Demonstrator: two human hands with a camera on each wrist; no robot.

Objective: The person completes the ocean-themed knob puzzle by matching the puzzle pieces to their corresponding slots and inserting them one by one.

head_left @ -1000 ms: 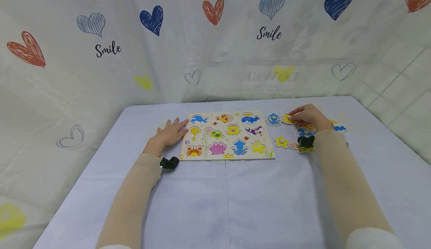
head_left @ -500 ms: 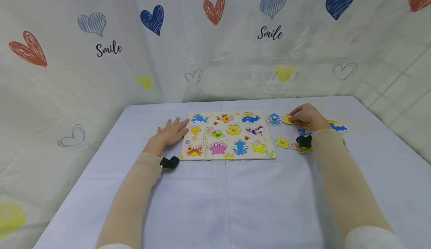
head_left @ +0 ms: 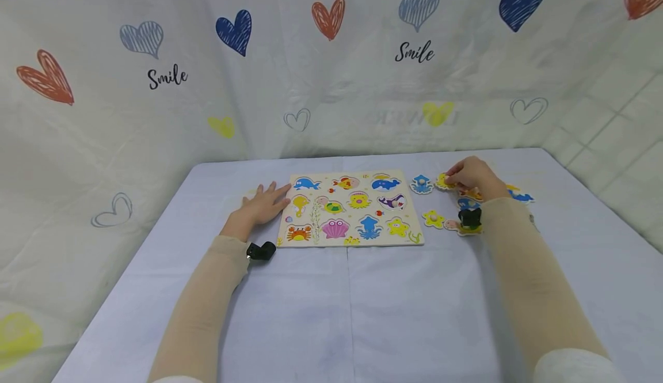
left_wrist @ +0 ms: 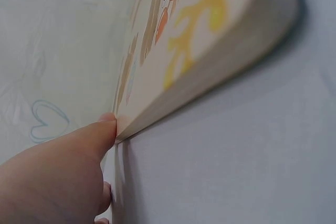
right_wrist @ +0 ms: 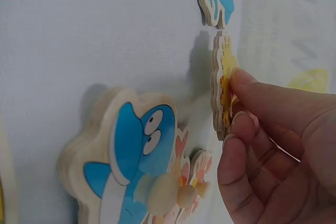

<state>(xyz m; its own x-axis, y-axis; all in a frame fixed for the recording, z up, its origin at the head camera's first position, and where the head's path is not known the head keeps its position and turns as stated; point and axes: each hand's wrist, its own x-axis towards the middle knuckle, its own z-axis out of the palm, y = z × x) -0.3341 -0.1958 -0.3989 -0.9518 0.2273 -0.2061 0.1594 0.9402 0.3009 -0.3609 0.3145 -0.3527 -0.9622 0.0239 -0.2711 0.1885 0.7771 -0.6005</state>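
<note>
Yellow puzzle piece (head_left: 443,181) is pinched between the thumb and fingers of your right grip (head_left: 473,175), which cover part of its face; you can't tell whether it touches the surface (head_left: 311,319). Well to the left of that grip lies the puzzle board (head_left: 354,215), filled with sea-animal figures; its purple whale (head_left: 392,201) seems to carry a small pale knob, though the detail is tiny. Your left grip (head_left: 261,204) has its fingers spread apart, the thumb touching the board's left edge; in the left wrist view its other fingers are mostly hidden. Left of your right grip, just beside the yellow piece, is a blue squid piece (head_left: 422,184); nearer you than that grip is a yellow star piece (head_left: 433,218). Below the same grip, your black wrist camera (head_left: 470,217) and sleeve partly cover more pieces, including a blue-and-white piece (right_wrist: 126,145), cut off in the right wrist view.
</note>
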